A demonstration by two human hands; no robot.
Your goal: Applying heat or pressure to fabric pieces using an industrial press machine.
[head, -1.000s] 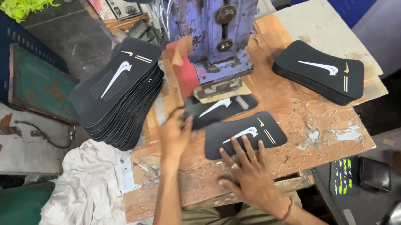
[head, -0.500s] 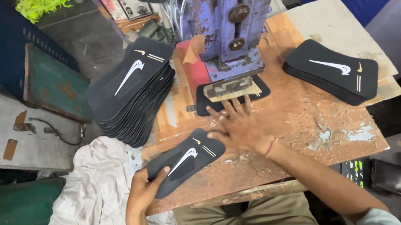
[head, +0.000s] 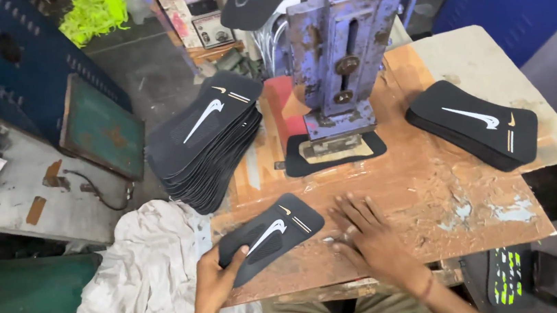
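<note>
Right hand (head: 370, 236) withdrew; left hand (head: 217, 280) grips insole (head: 270, 237).

Light: even, soft daylight, brightest on the wooden table (head: 392, 186).
Shadows: faint, deepest left of the table.
Sharpness: slight blur; edges bend.
</note>
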